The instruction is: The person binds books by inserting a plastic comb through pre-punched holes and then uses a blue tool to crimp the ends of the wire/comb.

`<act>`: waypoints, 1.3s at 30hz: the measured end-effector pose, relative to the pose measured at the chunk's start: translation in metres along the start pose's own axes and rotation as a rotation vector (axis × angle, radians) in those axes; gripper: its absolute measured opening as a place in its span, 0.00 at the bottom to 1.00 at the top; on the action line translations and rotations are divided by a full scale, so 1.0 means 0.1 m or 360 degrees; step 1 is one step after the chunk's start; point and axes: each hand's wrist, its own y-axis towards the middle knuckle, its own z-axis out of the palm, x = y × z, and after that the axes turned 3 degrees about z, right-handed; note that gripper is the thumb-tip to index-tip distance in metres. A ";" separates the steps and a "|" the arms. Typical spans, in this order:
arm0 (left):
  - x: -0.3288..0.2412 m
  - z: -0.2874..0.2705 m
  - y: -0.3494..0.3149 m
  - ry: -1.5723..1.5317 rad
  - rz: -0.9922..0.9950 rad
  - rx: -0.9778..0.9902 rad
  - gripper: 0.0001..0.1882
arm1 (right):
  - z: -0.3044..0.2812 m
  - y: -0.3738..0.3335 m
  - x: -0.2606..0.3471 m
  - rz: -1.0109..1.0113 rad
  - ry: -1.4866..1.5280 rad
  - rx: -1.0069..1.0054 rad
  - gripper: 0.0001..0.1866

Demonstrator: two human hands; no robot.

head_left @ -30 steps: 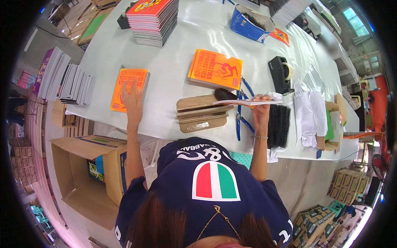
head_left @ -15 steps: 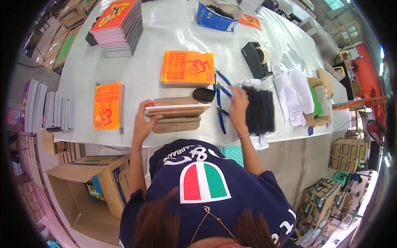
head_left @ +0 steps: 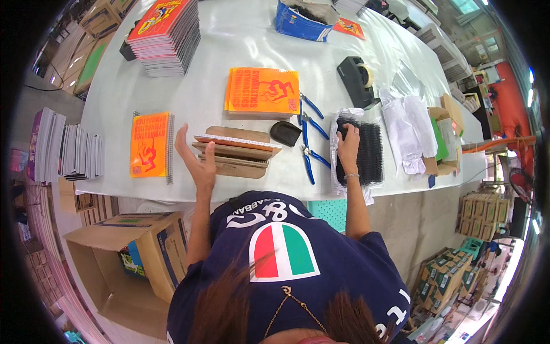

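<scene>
A brown wooden stand (head_left: 238, 168) with upright slats sits near the table's front edge. A notebook block (head_left: 235, 141) with an orange edge leans in it. My left hand (head_left: 197, 163) is at the stand's left end, thumb and fingers spread, holding nothing. My right hand (head_left: 348, 148) reaches onto a pile of black spiral binding coils (head_left: 369, 152) lying on white wrapping. Its fingers are bent and pinch at the coils. Between the hands lie two blue-handled pliers (head_left: 309, 163) and a small black rounded object (head_left: 286, 133).
Orange spiral notebooks (head_left: 262, 92) lie behind the stand, with another notebook (head_left: 150, 146) at left. A tall notebook stack (head_left: 166, 43), a blue box (head_left: 305, 22) and a black tape dispenser (head_left: 356, 83) stand farther back. White wrapping (head_left: 407, 132) lies right; an open carton (head_left: 126, 264) stands below left.
My right hand has moved from beside the pliers onto the coils. My left hand has let go of the notebook block, which now sits lower and further left in the stand.
</scene>
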 end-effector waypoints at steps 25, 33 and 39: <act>-0.56 0.79 -0.19 0.0718 0.0580 0.0623 0.17 | -0.54 0.05 0.48 0.0528 0.1032 0.1021 0.13; -0.57 0.78 -0.19 0.0709 0.0572 0.0645 0.15 | -0.82 -0.11 1.04 0.0324 0.1298 0.1106 0.13; -0.55 0.78 -0.21 0.0682 0.0626 0.0600 0.15 | -0.60 -0.20 1.11 -0.0010 0.0721 0.1084 0.12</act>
